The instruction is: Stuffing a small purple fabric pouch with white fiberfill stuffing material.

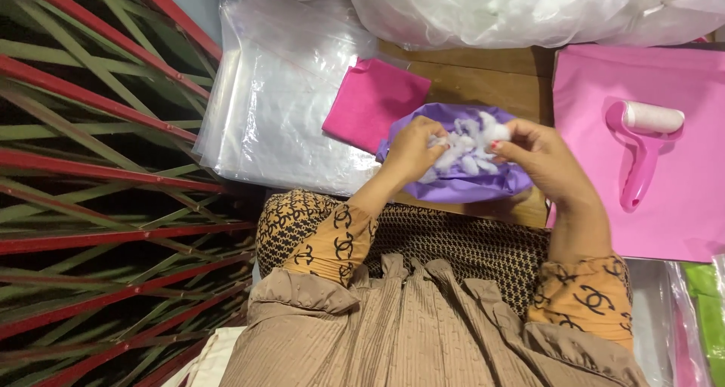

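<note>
Both my hands work at a purple fabric cover (468, 183) that lies on the wooden table in front of me. White fluffy stuffing (467, 147) shows in its opening. My left hand (411, 149) pinches the stuffing and the cover's left edge. My right hand (540, 160) grips the cover's right edge with a tuft of stuffing between its fingertips. The lower part of the cover is hidden behind my wrists.
A folded magenta cloth (374, 100) lies left of the cover. A stack of clear plastic bags (279, 100) lies further left. Big bags of white stuffing (491, 9) fill the back. A pink lint roller (646, 149) rests on pink fabric (680, 206) at right. A red and green mat (98, 183) is at left.
</note>
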